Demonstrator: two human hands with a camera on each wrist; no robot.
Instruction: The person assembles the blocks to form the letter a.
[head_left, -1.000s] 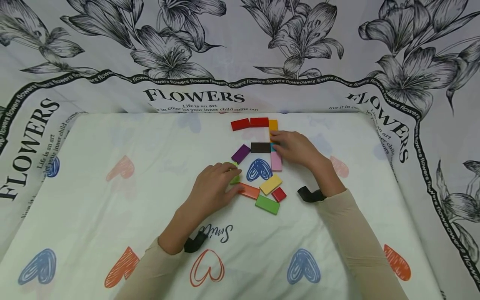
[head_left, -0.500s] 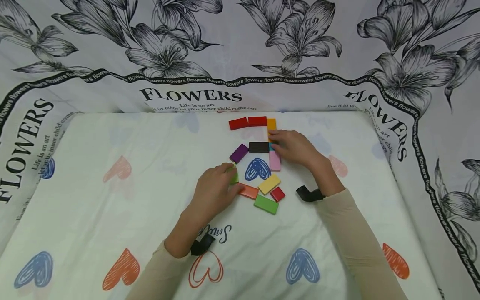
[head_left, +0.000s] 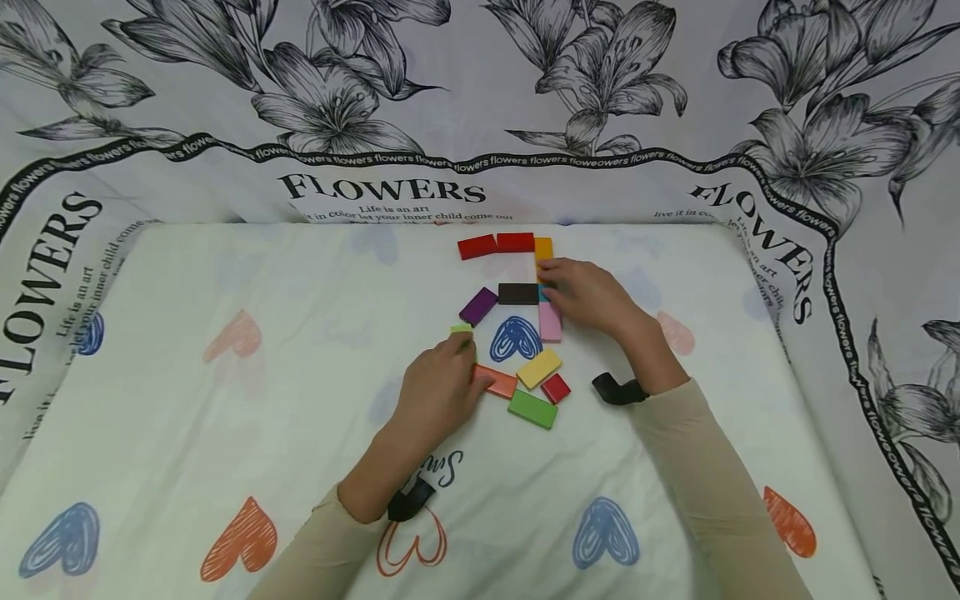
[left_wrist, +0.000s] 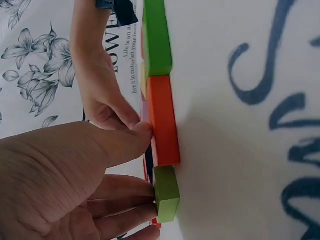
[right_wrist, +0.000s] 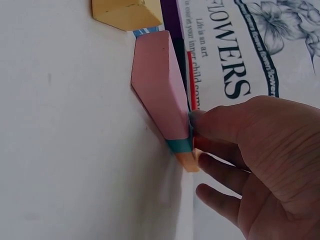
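Observation:
Coloured wooden blocks lie in a figure on the white cloth. My left hand (head_left: 438, 383) rests at the lower left of the figure. Its thumb touches the orange block (left_wrist: 165, 120), while the fingertips lie against the light green block (left_wrist: 166, 194), which the hand partly covers in the head view. My right hand (head_left: 588, 292) is at the upper right, fingertips at the amber block (head_left: 543, 247) and thumb at the turquoise block (right_wrist: 179, 145). Just below that sits a pink block (right_wrist: 160, 85). The fingers of both hands look relaxed.
A black block (head_left: 518, 294) and a purple block (head_left: 478, 307) form the middle line. Two red blocks (head_left: 515, 242) lie at the top. Lower down are a yellow block (head_left: 538, 369), a small red block (head_left: 556, 389) and a green block (head_left: 532, 409).
My left hand has shifted slightly right, its fingers now over more of the light green block, whose far end shows beyond them. The right hand stays at the same blocks.

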